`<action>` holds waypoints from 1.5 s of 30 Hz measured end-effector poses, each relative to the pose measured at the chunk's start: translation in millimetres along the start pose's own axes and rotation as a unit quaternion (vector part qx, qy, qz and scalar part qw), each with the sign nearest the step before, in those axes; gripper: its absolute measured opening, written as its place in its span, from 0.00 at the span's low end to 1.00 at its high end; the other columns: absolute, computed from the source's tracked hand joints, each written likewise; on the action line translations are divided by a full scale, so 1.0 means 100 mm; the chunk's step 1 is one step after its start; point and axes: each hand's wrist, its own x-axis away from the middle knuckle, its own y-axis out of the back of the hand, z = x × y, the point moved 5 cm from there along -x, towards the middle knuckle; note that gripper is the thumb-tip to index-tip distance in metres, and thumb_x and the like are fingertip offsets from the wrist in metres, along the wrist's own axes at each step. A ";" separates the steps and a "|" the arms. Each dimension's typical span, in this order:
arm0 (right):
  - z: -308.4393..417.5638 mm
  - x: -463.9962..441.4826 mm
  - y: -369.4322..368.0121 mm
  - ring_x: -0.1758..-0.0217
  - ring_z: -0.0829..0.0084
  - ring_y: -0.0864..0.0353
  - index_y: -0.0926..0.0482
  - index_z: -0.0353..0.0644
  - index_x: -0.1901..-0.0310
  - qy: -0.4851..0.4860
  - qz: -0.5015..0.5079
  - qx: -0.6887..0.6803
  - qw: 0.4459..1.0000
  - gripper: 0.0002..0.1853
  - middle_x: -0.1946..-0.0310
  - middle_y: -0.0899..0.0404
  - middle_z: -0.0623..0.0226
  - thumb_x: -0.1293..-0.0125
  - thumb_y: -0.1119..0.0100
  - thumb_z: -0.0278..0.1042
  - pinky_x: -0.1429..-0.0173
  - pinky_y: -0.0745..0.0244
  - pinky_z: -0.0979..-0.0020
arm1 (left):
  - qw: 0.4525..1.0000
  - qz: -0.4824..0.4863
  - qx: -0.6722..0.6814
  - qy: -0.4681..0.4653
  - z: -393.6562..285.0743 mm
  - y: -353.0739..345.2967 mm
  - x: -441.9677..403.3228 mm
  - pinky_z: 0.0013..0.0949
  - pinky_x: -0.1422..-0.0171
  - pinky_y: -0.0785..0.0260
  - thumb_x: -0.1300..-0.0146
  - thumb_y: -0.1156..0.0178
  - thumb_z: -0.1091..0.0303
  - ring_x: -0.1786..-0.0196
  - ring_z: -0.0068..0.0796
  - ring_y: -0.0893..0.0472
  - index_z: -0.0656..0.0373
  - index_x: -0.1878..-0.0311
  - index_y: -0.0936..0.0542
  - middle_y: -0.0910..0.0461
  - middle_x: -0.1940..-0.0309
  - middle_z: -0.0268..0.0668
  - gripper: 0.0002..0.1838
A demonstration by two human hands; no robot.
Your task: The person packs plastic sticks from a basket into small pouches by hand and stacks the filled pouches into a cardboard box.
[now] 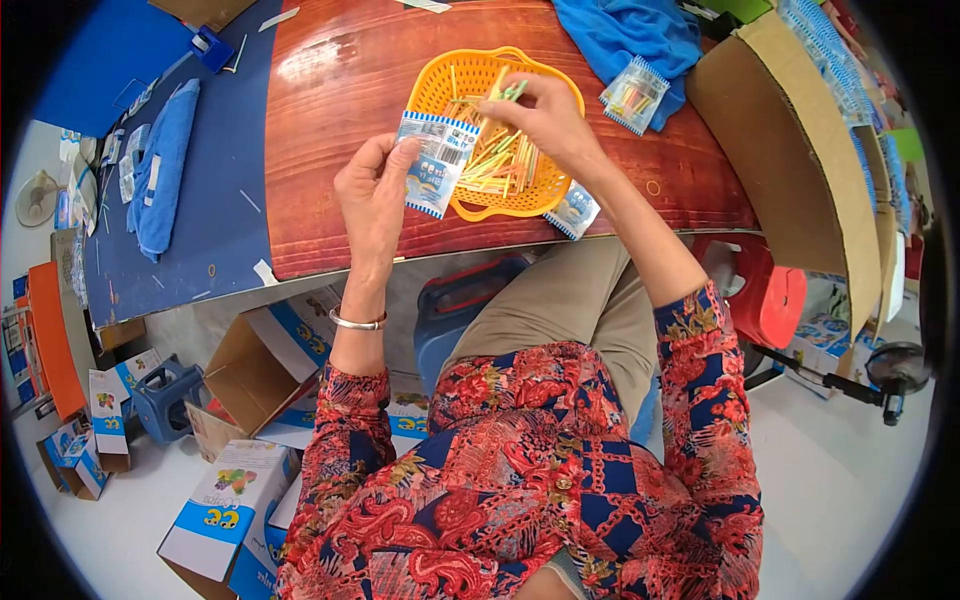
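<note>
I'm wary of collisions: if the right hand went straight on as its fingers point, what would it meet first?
Most likely the printed packet in the left hand, near its top edge. Depth is unclear, so the right hand might instead pass over it toward the left side of the yellow basket.

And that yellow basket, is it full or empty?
Partly full: thin sticks lie inside the basket, with bare perforated wall showing above them.

Blouse [500, 460] red and navy, floral, paisley and chain print. Khaki trousers [545, 300], twelve o'clock. Silver bangle [357, 321], left wrist [366, 292], nine o'clock.
</note>
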 end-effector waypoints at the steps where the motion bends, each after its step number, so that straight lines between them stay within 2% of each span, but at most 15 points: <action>1: 0.06 0.03 0.04 0.71 0.85 0.25 0.16 0.38 0.64 0.003 -0.021 -0.052 0.998 0.08 0.74 0.20 0.75 0.35 0.33 0.34 0.65 0.31 0.78 | 1.000 0.006 -0.009 -0.006 0.01 0.00 -0.01 0.19 0.67 0.35 0.28 0.38 0.67 0.70 0.09 0.28 0.65 0.59 0.17 0.21 0.72 0.24 0.10; 6: 0.52 0.23 0.19 0.72 0.88 0.25 0.17 0.36 0.63 0.066 -0.104 -0.109 0.986 0.09 0.75 0.20 0.74 0.37 0.32 0.33 0.69 0.30 0.80 | 0.998 0.031 -0.041 -0.023 0.04 -0.05 -0.02 0.19 0.65 0.34 0.27 0.40 0.67 0.68 0.10 0.28 0.65 0.59 0.17 0.21 0.70 0.25 0.10; 7: 0.56 0.27 0.17 0.72 0.84 0.24 0.18 0.35 0.62 0.040 -0.090 -0.092 0.991 0.09 0.74 0.20 0.71 0.38 0.31 0.31 0.68 0.29 0.76 | 0.999 0.028 -0.022 -0.014 0.03 -0.07 -0.03 0.19 0.64 0.33 0.27 0.40 0.67 0.67 0.10 0.27 0.65 0.58 0.17 0.21 0.70 0.25 0.10; 10: 0.50 0.26 0.10 0.73 0.77 0.23 0.19 0.34 0.60 0.142 -0.147 0.085 0.975 0.10 0.72 0.22 0.65 0.39 0.31 0.30 0.67 0.29 0.73 | 0.998 0.021 0.053 0.023 0.01 -0.10 -0.08 0.20 0.62 0.32 0.26 0.42 0.66 0.66 0.10 0.26 0.65 0.56 0.18 0.20 0.68 0.25 0.11; 12: 0.44 0.26 0.02 0.70 0.74 0.23 0.20 0.34 0.62 0.151 -0.112 0.135 0.973 0.10 0.68 0.22 0.63 0.38 0.32 0.31 0.64 0.28 0.72 | 0.989 0.019 0.130 0.064 0.04 0.00 -0.16 0.20 0.61 0.30 0.25 0.43 0.65 0.65 0.11 0.25 0.64 0.54 0.19 0.19 0.67 0.26 0.11; 19: -0.01 0.13 -0.42 0.61 0.47 0.21 0.20 0.34 0.62 0.182 0.016 0.259 0.948 0.07 0.65 0.21 0.50 0.41 0.39 0.26 0.55 0.27 0.53 | 0.866 0.092 0.422 0.251 0.35 0.25 -0.17 0.26 0.64 0.33 0.24 0.46 0.52 0.73 0.18 0.31 0.57 0.52 0.22 0.27 0.70 0.28 0.17; 20: -0.08 0.12 -0.43 0.61 0.48 0.21 0.20 0.35 0.61 0.170 0.018 0.261 0.950 0.08 0.65 0.21 0.50 0.41 0.39 0.26 0.54 0.27 0.53 | 0.838 0.110 0.464 0.264 0.42 0.28 -0.14 0.27 0.63 0.32 0.25 0.46 0.50 0.72 0.18 0.31 0.56 0.51 0.22 0.27 0.70 0.27 0.18; 23: -0.17 0.10 -0.40 0.59 0.52 0.21 0.18 0.36 0.57 0.109 0.042 0.257 0.959 0.12 0.65 0.23 0.50 0.42 0.40 0.30 0.52 0.28 0.53 | 0.798 0.157 0.515 0.271 0.53 0.36 -0.15 0.36 0.53 0.29 0.27 0.41 0.61 0.66 0.23 0.27 0.56 0.48 0.23 0.26 0.67 0.27 0.12; 26: -0.16 0.11 -0.33 0.60 0.53 0.21 0.18 0.36 0.56 0.096 0.036 0.255 0.962 0.14 0.66 0.24 0.51 0.43 0.39 0.31 0.53 0.29 0.54 | 0.867 -0.010 0.403 0.294 0.35 0.34 -0.02 0.37 0.50 0.28 0.28 0.40 0.65 0.63 0.23 0.24 0.55 0.47 0.23 0.23 0.63 0.27 0.10; 29: -0.20 0.09 -0.31 0.60 0.54 0.22 0.18 0.36 0.56 0.090 0.025 0.239 0.967 0.14 0.67 0.25 0.51 0.43 0.37 0.33 0.54 0.29 0.55 | 0.910 -0.014 0.335 0.243 0.18 0.27 -0.02 0.34 0.49 0.28 0.29 0.38 0.68 0.60 0.21 0.23 0.55 0.47 0.22 0.20 0.59 0.28 0.10; 34: -0.11 0.09 -0.32 0.62 0.54 0.21 0.18 0.34 0.56 0.109 0.027 0.254 0.961 0.15 0.67 0.24 0.52 0.43 0.36 0.32 0.54 0.28 0.56 | 0.979 -0.001 0.188 0.078 0.27 0.35 -0.12 0.25 0.57 0.25 0.29 0.38 0.72 0.61 0.17 0.18 0.61 0.51 0.21 0.16 0.59 0.32 0.07; 39: 0.08 0.15 -0.19 0.68 0.67 0.21 0.18 0.32 0.58 0.076 -0.026 0.171 0.982 0.14 0.67 0.20 0.58 0.43 0.33 0.33 0.61 0.26 0.64 | 0.992 -0.028 0.116 0.036 0.10 0.15 -0.05 0.19 0.65 0.31 0.29 0.39 0.71 0.66 0.11 0.23 0.63 0.55 0.19 0.17 0.64 0.29 0.06; 42: 0.11 0.17 -0.13 0.68 0.59 0.20 0.19 0.31 0.61 0.046 -0.041 0.100 0.993 0.16 0.69 0.21 0.52 0.45 0.31 0.34 0.60 0.25 0.60 | 0.999 -0.030 0.023 0.029 0.10 0.12 -0.04 0.18 0.70 0.37 0.28 0.40 0.69 0.70 0.09 0.26 0.64 0.58 0.17 0.19 0.70 0.26 0.08; 43: 0.10 0.18 -0.12 0.71 0.69 0.19 0.18 0.31 0.60 0.026 -0.044 0.060 0.997 0.16 0.70 0.19 0.57 0.44 0.30 0.35 0.63 0.25 0.66 | 0.999 -0.029 0.006 0.025 0.09 0.10 -0.04 0.18 0.71 0.37 0.27 0.40 0.68 0.71 0.09 0.27 0.64 0.58 0.17 0.21 0.72 0.25 0.09; 45: 0.19 0.23 -0.05 0.70 0.75 0.19 0.18 0.32 0.61 0.018 -0.052 0.010 0.998 0.13 0.71 0.18 0.61 0.43 0.29 0.33 0.64 0.25 0.69 | 0.999 -0.028 -0.029 0.017 0.03 0.05 -0.02 0.18 0.72 0.39 0.26 0.41 0.66 0.73 0.09 0.29 0.64 0.59 0.15 0.23 0.76 0.24 0.11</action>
